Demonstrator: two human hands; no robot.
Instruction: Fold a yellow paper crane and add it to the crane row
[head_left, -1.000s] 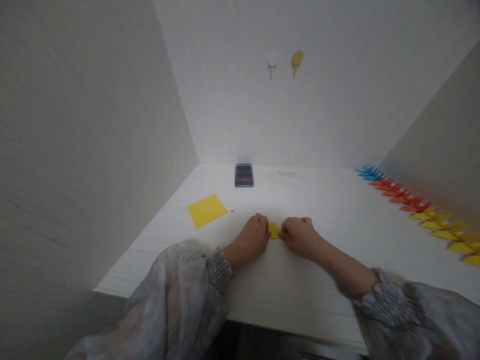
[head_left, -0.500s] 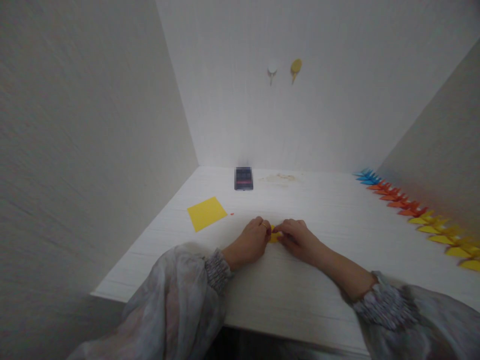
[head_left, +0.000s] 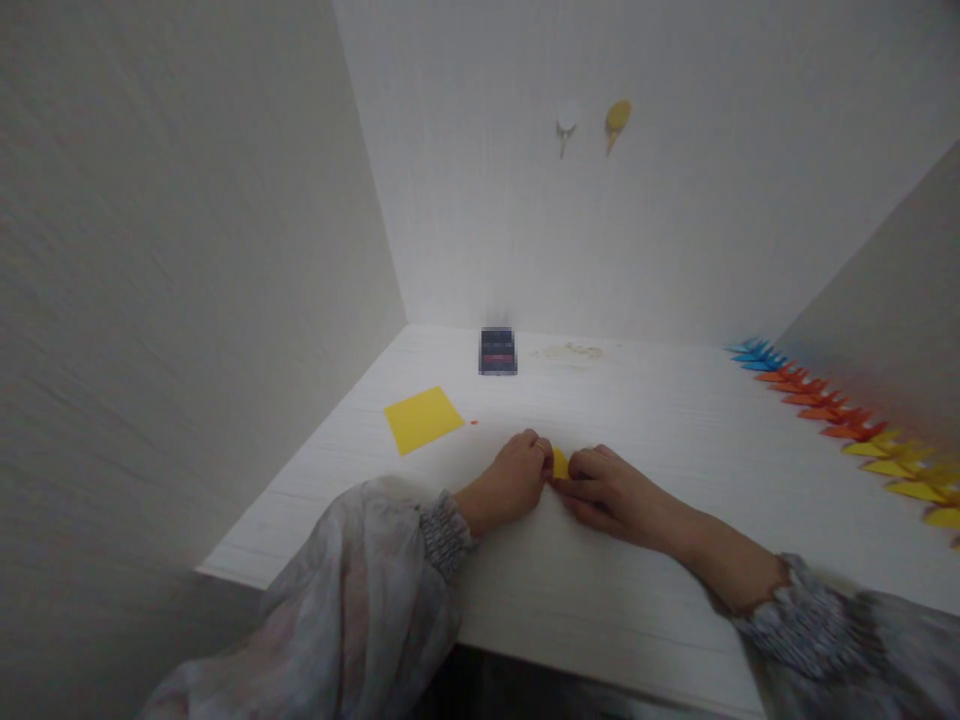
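Observation:
Between my hands is a small piece of yellow folded paper, partly covered by fingers. My left hand, with a ring on one finger, is closed on the paper's left side. On the other side my right hand has its fingers bent round and pressed on the paper's right and near edges. Both hands rest low over the white table. A flat sheet of yellow paper lies to the left of my left hand, with a tiny orange-red scrap by its corner.
A dark, blurred-out device lies at the back, near brownish marks. Along the right wall runs a row of folded paper figures, blue, orange-red and yellow. A white hook and a yellow hook are on the back wall.
My right hand's fingers have shifted toward the near edge of the folded paper, leaving more yellow visible above them. The camera view has moved slightly, so everything sits further right.

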